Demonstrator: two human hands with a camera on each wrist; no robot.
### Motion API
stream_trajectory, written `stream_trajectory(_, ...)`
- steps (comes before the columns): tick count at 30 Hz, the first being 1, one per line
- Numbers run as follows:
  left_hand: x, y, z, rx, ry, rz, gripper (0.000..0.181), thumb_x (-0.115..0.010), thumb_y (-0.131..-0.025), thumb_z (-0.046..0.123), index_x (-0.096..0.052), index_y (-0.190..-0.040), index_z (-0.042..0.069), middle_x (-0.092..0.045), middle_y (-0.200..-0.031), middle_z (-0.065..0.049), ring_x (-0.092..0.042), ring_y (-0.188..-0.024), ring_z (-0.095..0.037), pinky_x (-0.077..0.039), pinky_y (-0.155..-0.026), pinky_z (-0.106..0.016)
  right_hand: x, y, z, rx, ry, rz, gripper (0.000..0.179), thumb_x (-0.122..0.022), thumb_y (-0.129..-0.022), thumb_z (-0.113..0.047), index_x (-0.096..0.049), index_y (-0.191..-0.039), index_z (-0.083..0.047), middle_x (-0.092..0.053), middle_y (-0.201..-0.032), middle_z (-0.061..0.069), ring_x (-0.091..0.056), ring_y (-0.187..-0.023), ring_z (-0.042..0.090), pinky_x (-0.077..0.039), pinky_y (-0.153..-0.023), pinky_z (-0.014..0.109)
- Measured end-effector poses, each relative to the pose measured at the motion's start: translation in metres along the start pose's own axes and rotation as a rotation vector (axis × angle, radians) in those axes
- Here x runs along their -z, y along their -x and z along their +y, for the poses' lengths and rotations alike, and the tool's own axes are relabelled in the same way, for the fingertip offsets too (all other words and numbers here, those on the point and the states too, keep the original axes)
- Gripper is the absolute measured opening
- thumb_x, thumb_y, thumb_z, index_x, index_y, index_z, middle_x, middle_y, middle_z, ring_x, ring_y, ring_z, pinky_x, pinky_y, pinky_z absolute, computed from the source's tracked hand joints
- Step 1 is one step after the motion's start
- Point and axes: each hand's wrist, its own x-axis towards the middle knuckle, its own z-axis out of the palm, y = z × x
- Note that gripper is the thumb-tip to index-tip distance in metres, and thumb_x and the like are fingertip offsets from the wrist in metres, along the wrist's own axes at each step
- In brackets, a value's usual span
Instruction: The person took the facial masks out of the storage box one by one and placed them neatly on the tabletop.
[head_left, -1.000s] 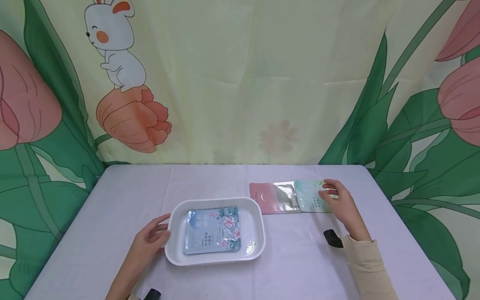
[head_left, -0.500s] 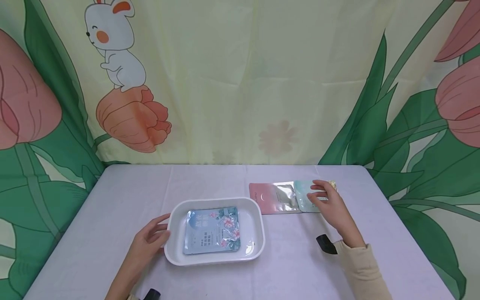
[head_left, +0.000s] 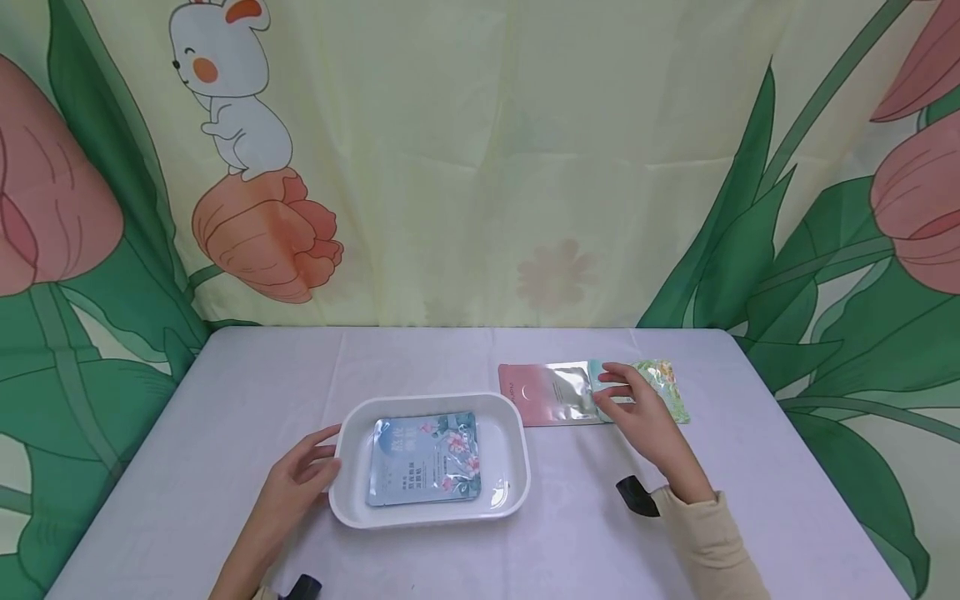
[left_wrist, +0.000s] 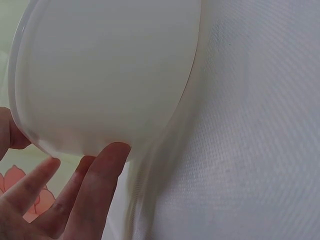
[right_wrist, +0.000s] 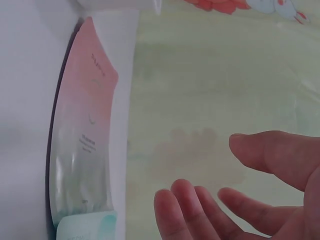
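My left hand (head_left: 300,479) rests its fingertips on the left end of a white tray (head_left: 517,492); the left wrist view has the thumb and fingers at the tray's rim (left_wrist: 17,95) and outer wall. Inside the tray lies a blue face mask packet (head_left: 423,458) with pink flowers. My right hand (head_left: 648,421) hovers, fingers loosely spread and holding nothing, over a mint-green face mask packet (head_left: 666,385) with a floral right end, partly hidden by the hand. That packet's left edge overlaps a pink and silver face mask packet (head_left: 532,396) lying flat behind the tray's right corner.
A white cloth (head_left: 555,533) covers the table, whose back edge meets a pale yellow curtain (head_left: 450,208) printed with tulips and a rabbit. Each wrist carries a black camera mount, such as the right one (head_left: 637,497).
My right hand has moved leftward across the mint-green packet, uncovering its floral right end. The left hand, tray and packets have stayed in place.
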Motion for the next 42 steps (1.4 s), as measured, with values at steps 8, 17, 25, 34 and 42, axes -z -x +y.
stream_trajectory(8,0.001,-0.001,0.0,0.003,-0.002,-0.004,0.055,-0.067,-0.095,0.034,-0.047,-0.145,0.025,-0.059,-0.133,-0.017,-0.066,-0.111,-0.028,-0.06,-0.076,-0.029,-0.011,0.0,-0.009,0.011,-0.03,-0.002,0.052,-0.061,-0.099,-0.015,-0.041,-0.143,0.002,-0.054,-0.133,0.023,-0.057,-0.118,0.034,-0.051,-0.097,0.049)
stream_trajectory(17,0.0,-0.002,0.001,0.004,0.012,-0.011,0.055,-0.068,-0.094,0.036,-0.048,-0.144,0.026,-0.059,-0.133,-0.016,-0.067,-0.11,-0.027,-0.06,-0.077,-0.031,-0.021,0.002,-0.018,0.007,-0.01,-0.01,0.052,-0.064,-0.097,-0.018,-0.043,-0.142,0.0,-0.056,-0.131,0.02,-0.059,-0.116,0.031,-0.051,-0.097,0.05)
stream_trajectory(25,0.001,-0.001,0.001,0.01,0.005,-0.007,0.054,-0.067,-0.095,0.034,-0.048,-0.145,0.025,-0.059,-0.133,-0.016,-0.067,-0.11,-0.027,-0.06,-0.075,-0.028,-0.031,0.004,-0.026,0.054,-0.003,-0.046,0.05,-0.066,-0.096,-0.016,-0.047,-0.139,-0.001,-0.059,-0.128,0.019,-0.06,-0.112,0.029,-0.052,-0.095,0.048)
stream_trajectory(34,0.001,-0.001,0.0,0.015,-0.006,-0.005,0.054,-0.067,-0.095,0.035,-0.048,-0.145,0.026,-0.059,-0.133,-0.016,-0.066,-0.111,-0.027,-0.06,-0.076,-0.028,-0.047,0.005,-0.034,0.091,0.015,-0.08,0.048,-0.068,-0.094,-0.013,-0.049,-0.137,-0.004,-0.061,-0.125,0.015,-0.062,-0.108,0.026,-0.055,-0.092,0.044)
stream_trajectory(42,0.0,-0.002,0.0,0.006,-0.005,-0.001,0.055,-0.068,-0.094,0.035,-0.048,-0.144,0.025,-0.059,-0.133,-0.016,-0.066,-0.112,-0.028,-0.06,-0.076,-0.029,-0.057,0.009,-0.043,0.111,-0.002,-0.114,0.049,-0.068,-0.094,-0.012,-0.049,-0.138,-0.003,-0.061,-0.126,0.015,-0.063,-0.108,0.026,-0.055,-0.093,0.044)
